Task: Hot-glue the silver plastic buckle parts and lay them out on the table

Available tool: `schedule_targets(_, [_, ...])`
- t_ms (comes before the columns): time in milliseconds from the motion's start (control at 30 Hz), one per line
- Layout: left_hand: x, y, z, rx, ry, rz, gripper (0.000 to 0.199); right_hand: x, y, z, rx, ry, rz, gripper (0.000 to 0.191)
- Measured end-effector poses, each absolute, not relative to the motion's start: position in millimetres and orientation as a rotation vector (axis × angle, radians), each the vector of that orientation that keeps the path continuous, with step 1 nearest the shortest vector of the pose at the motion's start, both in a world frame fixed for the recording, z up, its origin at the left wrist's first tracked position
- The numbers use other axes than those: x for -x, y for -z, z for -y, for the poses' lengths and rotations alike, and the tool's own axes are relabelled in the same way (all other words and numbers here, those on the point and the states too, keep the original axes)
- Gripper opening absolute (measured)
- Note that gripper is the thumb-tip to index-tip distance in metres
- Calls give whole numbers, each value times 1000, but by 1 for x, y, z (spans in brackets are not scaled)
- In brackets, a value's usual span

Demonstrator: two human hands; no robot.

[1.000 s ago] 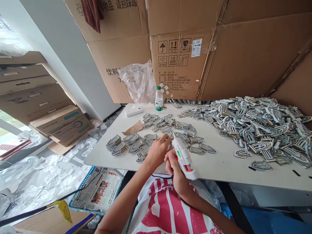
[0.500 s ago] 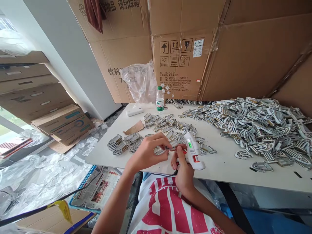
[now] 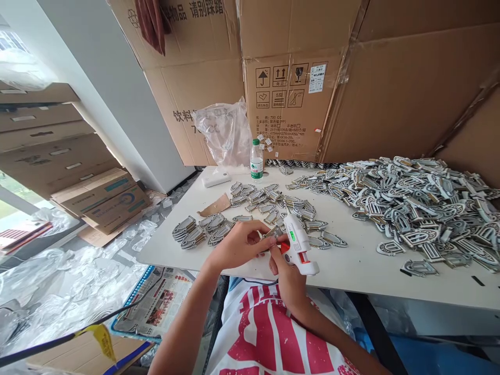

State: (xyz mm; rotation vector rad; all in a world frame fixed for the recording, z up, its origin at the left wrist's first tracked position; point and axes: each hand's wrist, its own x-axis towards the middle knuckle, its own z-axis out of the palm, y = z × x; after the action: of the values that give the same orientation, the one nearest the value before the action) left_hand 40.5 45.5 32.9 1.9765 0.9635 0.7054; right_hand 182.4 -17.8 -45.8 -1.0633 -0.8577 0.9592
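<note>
Shifted slightly leftward since the earlier frame, the white plastic glue gun with orange parts (image 3: 297, 242) is gripped in the fingers of the right hand (image 3: 289, 281), its nozzle tilted up and away. By the left hand (image 3: 236, 246), a small grey arch-shaped piece (image 3: 274, 232) is pinched between thumb and fingers, just beside the gun and above the white tabletop (image 3: 351, 263). Whether it is also touched by the right fingertips cannot be told. Similar pieces are piled in a large grey heap (image 3: 422, 200) at right.
</note>
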Motion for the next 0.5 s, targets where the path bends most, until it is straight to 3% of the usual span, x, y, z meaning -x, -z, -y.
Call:
schedule_targets(167, [-32, -34, -50, -1795, -728, -948, 25, -180, 36, 25, 1029, -1047, 894, 55])
schedule_targets(500, [-28, -43, -51, -1544, -1193, -1169, 28, -181, 41, 27, 1061, -1087, 986, 56])
